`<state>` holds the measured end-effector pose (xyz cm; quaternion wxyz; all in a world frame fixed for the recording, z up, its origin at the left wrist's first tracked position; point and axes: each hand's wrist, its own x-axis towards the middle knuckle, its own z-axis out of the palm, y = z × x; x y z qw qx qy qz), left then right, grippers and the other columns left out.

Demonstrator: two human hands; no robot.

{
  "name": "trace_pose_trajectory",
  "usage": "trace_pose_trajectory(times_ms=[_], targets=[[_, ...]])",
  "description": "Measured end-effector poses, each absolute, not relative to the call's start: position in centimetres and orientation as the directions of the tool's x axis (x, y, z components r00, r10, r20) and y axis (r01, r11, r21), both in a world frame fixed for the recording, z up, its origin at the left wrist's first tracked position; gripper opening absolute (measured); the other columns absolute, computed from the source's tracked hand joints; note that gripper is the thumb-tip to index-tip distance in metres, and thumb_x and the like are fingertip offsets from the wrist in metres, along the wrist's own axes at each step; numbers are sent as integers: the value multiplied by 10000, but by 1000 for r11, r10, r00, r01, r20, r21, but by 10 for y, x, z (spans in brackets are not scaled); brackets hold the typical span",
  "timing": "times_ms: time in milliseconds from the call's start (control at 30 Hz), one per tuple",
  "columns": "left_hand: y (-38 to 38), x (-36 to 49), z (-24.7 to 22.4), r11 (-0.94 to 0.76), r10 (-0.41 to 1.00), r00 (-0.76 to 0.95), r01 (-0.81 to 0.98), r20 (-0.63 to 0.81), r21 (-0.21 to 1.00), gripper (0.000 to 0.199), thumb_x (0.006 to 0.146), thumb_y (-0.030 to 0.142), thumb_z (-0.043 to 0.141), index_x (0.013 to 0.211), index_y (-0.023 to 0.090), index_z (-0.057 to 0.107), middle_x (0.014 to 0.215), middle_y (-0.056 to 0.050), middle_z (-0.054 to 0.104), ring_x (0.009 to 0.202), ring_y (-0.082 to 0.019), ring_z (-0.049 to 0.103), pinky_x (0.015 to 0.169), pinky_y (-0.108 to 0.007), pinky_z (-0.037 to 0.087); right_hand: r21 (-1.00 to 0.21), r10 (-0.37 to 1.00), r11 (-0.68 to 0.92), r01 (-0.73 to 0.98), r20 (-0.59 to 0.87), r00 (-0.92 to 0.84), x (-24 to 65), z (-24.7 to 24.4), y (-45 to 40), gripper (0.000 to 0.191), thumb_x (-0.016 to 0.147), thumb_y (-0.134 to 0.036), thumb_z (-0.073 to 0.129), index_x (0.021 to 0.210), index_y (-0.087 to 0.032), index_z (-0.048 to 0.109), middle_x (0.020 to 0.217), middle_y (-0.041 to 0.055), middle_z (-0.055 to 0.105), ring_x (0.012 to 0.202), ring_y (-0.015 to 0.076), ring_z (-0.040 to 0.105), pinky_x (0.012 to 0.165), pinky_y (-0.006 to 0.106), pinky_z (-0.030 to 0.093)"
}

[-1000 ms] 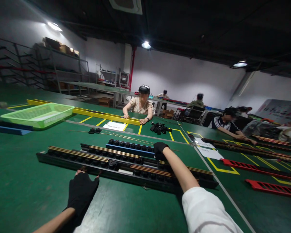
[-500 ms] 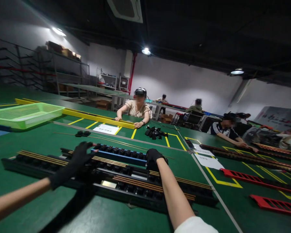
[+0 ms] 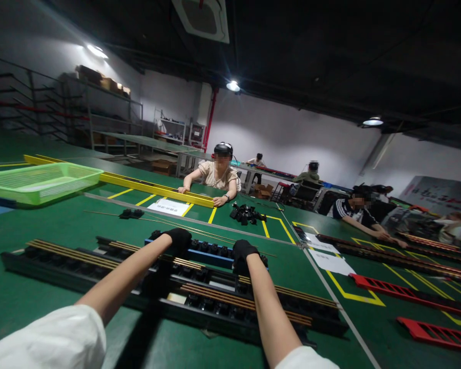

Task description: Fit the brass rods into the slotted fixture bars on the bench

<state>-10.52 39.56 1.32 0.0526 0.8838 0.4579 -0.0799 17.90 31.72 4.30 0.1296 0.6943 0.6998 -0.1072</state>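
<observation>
Both hands at the blue rail, grip unseen

From my end, I have the black-gloved left hand (image 3: 179,241) and right hand (image 3: 245,254) well apart from each other, both at the blue rail (image 3: 211,260). It lies just beyond two longer black rails on the green surface (image 3: 30,297), and its row of black blocks (image 3: 215,250) shows between the hands. I read the wide spacing as a way to steady the rail toward both ends. The near black rail (image 3: 61,279) and the far black rail (image 3: 318,313) run below my forearms, roughly side by side with the blue one, presumably so everything stays within reach. Gold rods (image 3: 72,253) and copper-coloured rods (image 3: 230,299) lie lengthwise along them, probably because the rails suit that direction. Beyond the hands are thin rods (image 3: 200,225) and a heap of black parts (image 3: 248,213), perhaps kept aside to leave the rails accessible.

What I can't see matters more: the gloves turn their backs to me, so I cannot tell whether either hand is clamped on the rail or merely resting there. The left hand covers part of the blocks, the right hides more near the other end, my forearms block stretches of the black rails, and the heap's separate pieces blur together.
</observation>
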Motion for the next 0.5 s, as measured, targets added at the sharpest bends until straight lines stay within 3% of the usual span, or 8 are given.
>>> trace_pose_trajectory(times_ms=[167,500], targets=[[387,-100,13,-564,813,545,824,-204,-49,135,606,210,632,678,125,708,789,-153,737,759,-276,686,757,-388,536,32,957,-6,999,-291,15,171,49,297,324,921,-388,626,1180,-193,624,1239,63,610,1083,227,611,894,372,546],[336,-99,30,-543,838,544,817,-56,-194,262,725,242,575,910,171,747,1028,-178,737,1024,-323,690,992,-440,463,40,993,-71,997,-96,74,153,105,253,337,888,-349,677,1201,-244,614,1253,58,606,1102,227,608,848,361,553]])
